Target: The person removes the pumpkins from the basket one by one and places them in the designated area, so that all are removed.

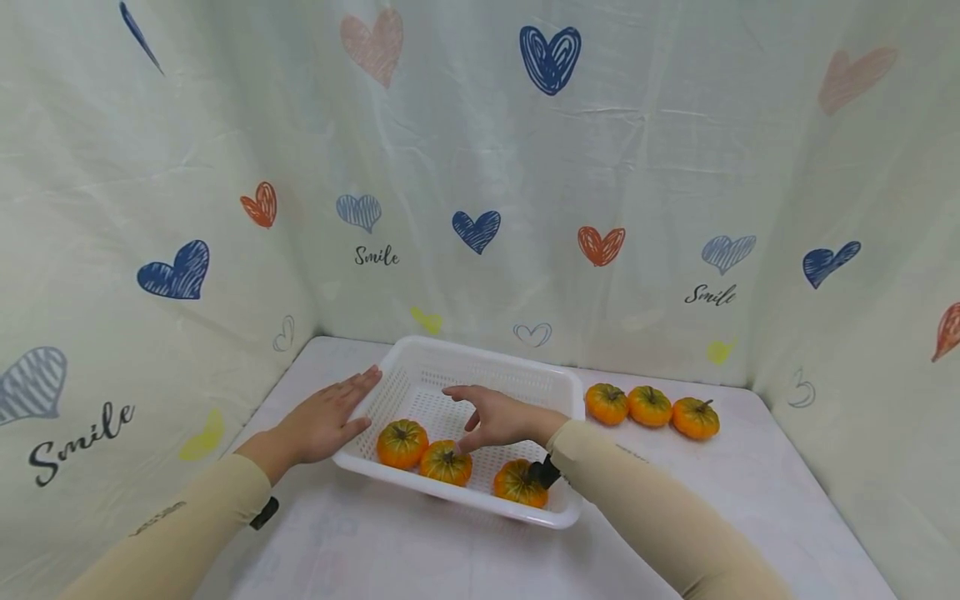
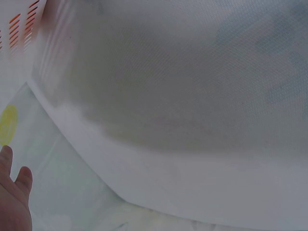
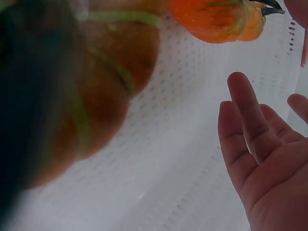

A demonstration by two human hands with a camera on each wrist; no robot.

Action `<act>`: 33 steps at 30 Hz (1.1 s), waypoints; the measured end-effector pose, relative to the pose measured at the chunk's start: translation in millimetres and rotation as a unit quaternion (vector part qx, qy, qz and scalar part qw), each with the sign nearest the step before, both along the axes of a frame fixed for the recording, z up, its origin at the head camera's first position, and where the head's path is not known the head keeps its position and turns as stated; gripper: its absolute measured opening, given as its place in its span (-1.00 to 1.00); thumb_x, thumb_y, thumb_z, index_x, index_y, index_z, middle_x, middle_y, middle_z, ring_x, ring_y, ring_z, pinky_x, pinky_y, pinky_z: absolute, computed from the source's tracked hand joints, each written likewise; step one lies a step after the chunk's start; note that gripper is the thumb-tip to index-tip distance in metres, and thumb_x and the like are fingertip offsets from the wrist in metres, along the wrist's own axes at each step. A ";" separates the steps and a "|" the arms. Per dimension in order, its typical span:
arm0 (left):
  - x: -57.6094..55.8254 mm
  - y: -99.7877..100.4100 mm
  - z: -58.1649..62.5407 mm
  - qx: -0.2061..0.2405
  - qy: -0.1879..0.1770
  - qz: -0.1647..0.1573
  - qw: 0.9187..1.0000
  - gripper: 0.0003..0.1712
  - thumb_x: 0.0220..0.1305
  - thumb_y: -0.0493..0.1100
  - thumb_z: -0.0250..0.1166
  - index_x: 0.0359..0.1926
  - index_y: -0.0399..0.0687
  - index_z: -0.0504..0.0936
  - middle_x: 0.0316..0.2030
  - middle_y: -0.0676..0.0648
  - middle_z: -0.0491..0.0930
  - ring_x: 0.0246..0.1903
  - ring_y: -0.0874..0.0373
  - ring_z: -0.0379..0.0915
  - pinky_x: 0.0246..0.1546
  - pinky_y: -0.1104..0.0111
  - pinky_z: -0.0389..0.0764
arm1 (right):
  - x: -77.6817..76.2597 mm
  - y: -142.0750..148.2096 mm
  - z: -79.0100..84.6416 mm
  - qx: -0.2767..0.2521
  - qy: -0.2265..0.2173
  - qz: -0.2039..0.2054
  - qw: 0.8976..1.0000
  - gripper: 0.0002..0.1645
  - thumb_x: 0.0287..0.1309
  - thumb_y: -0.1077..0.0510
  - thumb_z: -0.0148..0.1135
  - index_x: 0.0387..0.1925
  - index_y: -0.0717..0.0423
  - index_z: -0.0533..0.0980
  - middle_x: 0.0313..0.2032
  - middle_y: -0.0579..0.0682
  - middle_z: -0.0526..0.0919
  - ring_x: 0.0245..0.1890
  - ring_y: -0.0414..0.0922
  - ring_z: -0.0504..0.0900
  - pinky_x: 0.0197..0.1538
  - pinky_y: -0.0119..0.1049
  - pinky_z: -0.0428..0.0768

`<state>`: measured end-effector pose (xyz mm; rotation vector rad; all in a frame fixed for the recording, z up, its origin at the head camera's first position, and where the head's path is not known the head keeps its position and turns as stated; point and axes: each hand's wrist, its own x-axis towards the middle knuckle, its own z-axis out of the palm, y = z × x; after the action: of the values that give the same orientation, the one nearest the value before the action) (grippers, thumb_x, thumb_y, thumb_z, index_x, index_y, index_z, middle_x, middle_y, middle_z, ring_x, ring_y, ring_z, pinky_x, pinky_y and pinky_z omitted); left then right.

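A white perforated plastic basket (image 1: 435, 406) lies at an angle in the head view, with three small orange-and-green pumpkins along its near side: one at the left (image 1: 402, 443), one beside it (image 1: 446, 463) and one to the right (image 1: 521, 483). At the left rim, my left hand (image 1: 322, 421) has its fingers extended along the edge and its thumb apart. My right hand (image 1: 498, 417) hovers inside the basket, empty, its thumb by the middle pumpkin's stem. The right wrist view shows those fingers spread, with a pumpkin (image 3: 106, 72) looming close to the camera.
Three more pumpkins stand in a row on the white table right of the basket: a left one (image 1: 607, 404), a middle one (image 1: 650, 407) and a right one (image 1: 695, 418). A curtain (image 1: 480, 150) printed with hearts encloses the table at the back and sides.
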<state>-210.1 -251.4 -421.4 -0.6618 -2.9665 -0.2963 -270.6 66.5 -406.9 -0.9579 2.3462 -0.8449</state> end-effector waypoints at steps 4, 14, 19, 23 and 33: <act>1.0 1.2 1.9 0.003 -0.003 -0.001 1.000 -0.15 0.44 0.05 0.15 0.55 -0.19 0.03 0.52 -0.20 0.04 0.43 -0.21 0.08 0.38 -0.13 0.13 | 2.4 -1.7 -6.6 0.018 -0.011 0.004 1.000 0.11 -0.01 -0.08 0.56 0.51 -0.25 0.16 0.43 0.04 0.26 -0.01 -0.14 0.62 -0.07 -0.31 0.64; 1.2 2.3 5.4 0.002 -0.001 -0.002 1.000 -0.19 0.46 0.02 0.15 0.54 -0.21 0.06 0.51 -0.21 0.07 0.43 -0.22 0.09 0.37 -0.14 0.14 | 8.6 -5.8 -12.9 0.065 0.023 0.019 0.997 0.07 0.06 -0.11 0.51 0.52 -0.12 0.17 0.43 0.01 0.25 0.00 -0.14 0.62 0.10 -0.28 0.57; 1.3 2.5 6.4 0.002 -0.004 0.001 1.000 -0.18 0.46 0.03 0.14 0.55 -0.21 0.05 0.52 -0.21 0.06 0.43 -0.22 0.08 0.37 -0.15 0.13 | 6.9 -5.1 -12.3 0.077 0.040 0.003 0.996 0.02 0.09 -0.13 0.47 0.51 -0.13 0.18 0.42 0.04 0.27 -0.04 -0.16 0.61 0.06 -0.29 0.59; 2.2 3.0 8.1 0.003 -0.010 0.003 1.000 -0.18 0.46 0.05 0.13 0.55 -0.20 0.04 0.52 -0.21 0.05 0.43 -0.22 0.07 0.38 -0.14 0.13 | 3.8 -4.5 -11.7 0.087 0.052 -0.011 0.995 0.02 0.10 -0.16 0.45 0.52 -0.14 0.18 0.40 0.04 0.29 -0.07 -0.20 0.60 0.04 -0.26 0.61; 1.1 1.6 5.4 0.006 -0.015 0.003 1.000 -0.17 0.47 0.05 0.13 0.56 -0.18 0.02 0.53 -0.20 0.03 0.44 -0.21 0.04 0.39 -0.14 0.10 | -2.7 -4.7 -12.4 0.138 0.163 -0.033 0.976 -0.12 0.21 -0.16 0.34 0.49 -0.10 0.24 0.35 0.03 0.39 -0.09 -0.18 0.64 0.04 -0.10 0.63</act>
<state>-209.0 -249.9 -415.9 -0.6515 -2.9914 -0.3265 -273.3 61.9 -419.3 -0.9626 2.6952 -0.3878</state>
